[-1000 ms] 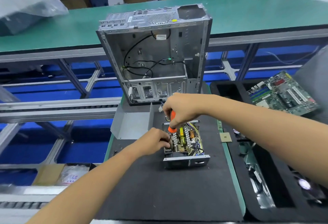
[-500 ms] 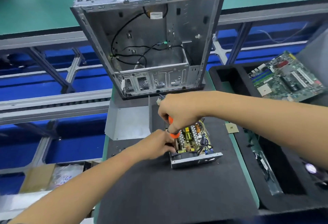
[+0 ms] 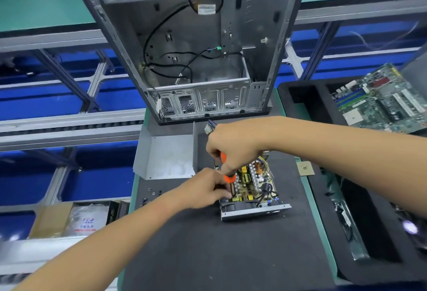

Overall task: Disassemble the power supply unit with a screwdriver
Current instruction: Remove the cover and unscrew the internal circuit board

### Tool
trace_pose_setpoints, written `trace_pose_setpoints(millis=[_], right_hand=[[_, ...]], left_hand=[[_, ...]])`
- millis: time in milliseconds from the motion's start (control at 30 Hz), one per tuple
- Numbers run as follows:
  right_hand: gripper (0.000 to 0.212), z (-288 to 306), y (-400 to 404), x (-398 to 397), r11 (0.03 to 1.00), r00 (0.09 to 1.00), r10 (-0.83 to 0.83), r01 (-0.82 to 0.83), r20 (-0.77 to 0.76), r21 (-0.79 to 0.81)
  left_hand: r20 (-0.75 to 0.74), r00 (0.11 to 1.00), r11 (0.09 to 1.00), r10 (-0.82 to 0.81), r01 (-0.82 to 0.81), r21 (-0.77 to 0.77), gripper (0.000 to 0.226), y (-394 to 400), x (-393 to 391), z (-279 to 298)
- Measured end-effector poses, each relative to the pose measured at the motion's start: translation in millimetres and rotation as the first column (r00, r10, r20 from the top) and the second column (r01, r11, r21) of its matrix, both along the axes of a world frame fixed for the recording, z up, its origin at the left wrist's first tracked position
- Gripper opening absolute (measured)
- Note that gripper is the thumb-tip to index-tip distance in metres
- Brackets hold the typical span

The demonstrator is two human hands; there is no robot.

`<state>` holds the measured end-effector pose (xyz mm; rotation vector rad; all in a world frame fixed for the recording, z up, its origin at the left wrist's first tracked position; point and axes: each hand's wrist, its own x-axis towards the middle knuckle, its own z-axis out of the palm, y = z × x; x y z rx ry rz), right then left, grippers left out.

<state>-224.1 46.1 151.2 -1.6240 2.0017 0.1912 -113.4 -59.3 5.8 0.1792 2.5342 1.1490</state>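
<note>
The power supply unit [image 3: 250, 189] lies with its cover off on the dark mat [image 3: 208, 244] of the bench [image 3: 321, 210], its circuit board, coils and wiring exposed, directly in front of the emptied computer case [image 3: 196, 55]. The right hand [image 3: 233, 150] is clamped around the orange handle of the screwdriver [image 3: 227, 170], which points steeply down into the left side of the unit; the tip is hidden behind the fingers. The left hand [image 3: 205, 189] is closed against the unit's left wall beside the shaft, apparently steadying it, though what its fingers pinch cannot be told. The removed metal cover [image 3: 168, 156] rests just to the left, and small loose screws [image 3: 154, 192] lie on the mat nearby. A foam tray [image 3: 300, 96] to the right carries a motherboard [image 3: 381, 99].

Risks, judged from this arrangement: the unseen tip may cam out of the screw head and strike the left fingers or gouge board components, since both hands crowd one corner. Scattered screws may roll off the mat if the unit shifts.
</note>
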Motion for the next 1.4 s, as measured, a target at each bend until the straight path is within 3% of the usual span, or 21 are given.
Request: trace_pose_setpoints(millis=[333, 500, 667, 833, 1100, 1400], right_hand=[[0.016, 23, 28, -29, 0.991, 0.991, -0.121, 0.116, 0.064, 0.069], [0.019, 15, 46, -26, 0.992, 0.994, -0.100, 0.097, 0.037, 0.082], [0.021, 1, 61, -23, 0.997, 0.998, -0.069, 0.070, -0.012, 0.043], [0.020, -6, 67, -20, 0.999, 0.997, -0.038, 0.040, -0.061, 0.034], [0.022, -10, 73, -9, 0.997, 0.991, 0.034, -0.025, -0.132, 0.073], [0.020, -8, 76, -8, 0.997, 0.995, 0.000, 0.008, -0.097, 0.080]], left_hand=[[-0.048, 0.998, 0.991, -0.041, 0.047, 0.127, 0.012, 40, -32, 32], [0.023, 0.991, 0.972, -0.134, 0.126, 0.200, 0.036, 56, -42, 32], [0.022, 0.981, 0.971, -0.190, 0.185, 0.149, 0.033, 60, -45, 22], [-0.009, 0.973, 0.970, -0.229, 0.229, 0.081, 0.008, 63, -49, 18], [-0.067, 0.969, 0.971, -0.240, 0.239, -0.025, 0.006, 63, -46, 9], [-0.053, 0.971, 0.972, -0.234, 0.232, -0.043, 0.008, 64, -45, 7]])
